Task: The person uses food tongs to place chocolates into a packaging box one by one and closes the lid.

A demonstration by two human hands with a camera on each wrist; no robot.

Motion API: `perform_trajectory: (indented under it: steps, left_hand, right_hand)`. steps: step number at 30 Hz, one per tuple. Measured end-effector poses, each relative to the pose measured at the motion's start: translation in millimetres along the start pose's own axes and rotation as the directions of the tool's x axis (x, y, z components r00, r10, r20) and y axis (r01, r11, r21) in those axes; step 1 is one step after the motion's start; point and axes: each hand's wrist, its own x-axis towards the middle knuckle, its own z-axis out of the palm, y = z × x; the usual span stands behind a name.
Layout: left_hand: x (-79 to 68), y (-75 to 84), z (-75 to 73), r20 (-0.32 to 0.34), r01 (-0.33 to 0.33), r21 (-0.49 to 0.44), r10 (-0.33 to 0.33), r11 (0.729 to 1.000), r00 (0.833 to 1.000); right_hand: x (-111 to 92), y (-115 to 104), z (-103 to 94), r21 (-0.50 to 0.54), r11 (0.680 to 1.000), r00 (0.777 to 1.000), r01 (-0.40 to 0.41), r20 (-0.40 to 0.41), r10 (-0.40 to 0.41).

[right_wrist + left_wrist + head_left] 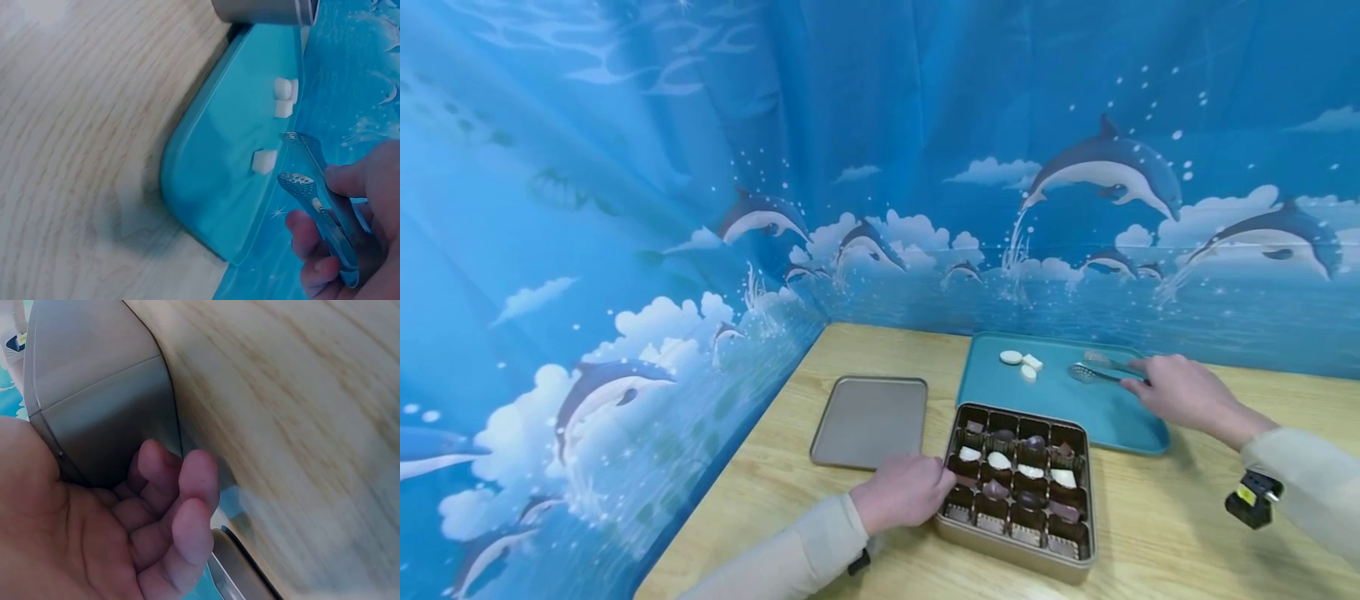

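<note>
My right hand (1187,396) grips a pair of metal serving tongs (334,219) over the right part of the teal tray (1116,425). Their perforated tips stand apart, with nothing between them. Near these tips, a white piece (264,161) lies on the tray in the right wrist view. A cluster of white pieces (1028,373) sits farther left. With my left hand (902,492), I hold the left rim of a square tin (1015,550); its curled fingers show beside the outer wall in the left wrist view. Dark and white chocolates (998,460) fill several of its divider's compartments.
A flat, square, grey-brown lid (872,421) lies on the wooden table (760,492), left of the tin. The tray's near edge is close behind the tin. A blue curtain (880,167) printed with dolphins hangs along the table's back and left sides.
</note>
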Motion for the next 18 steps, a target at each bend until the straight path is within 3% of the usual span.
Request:
perform_trajectory:
  steps: [7,12,18]
  left_hand:
    - [-2.3,1.9,-0.7,0.014,-0.021,0.062,0.020,0.998,1.000]
    - [-2.4,1.4,-0.6,0.010,-0.014,0.024,0.013,1.000,1.000]
    - [-2.5,0.2,-0.7,0.012,-0.038,0.048,0.038,0.998,0.999]
  right_hand:
    - [5.2,10.3,7.0,-0.007,1.000,0.999,-0.021,0.038,0.021]
    - [8.6,11.9,12.2,-0.048,0.999,0.999,0.003,0.041,-0.001]
    - [5.7,9.9,17.7,0.004,1.000,1.000,-0.001,0.018,0.001]
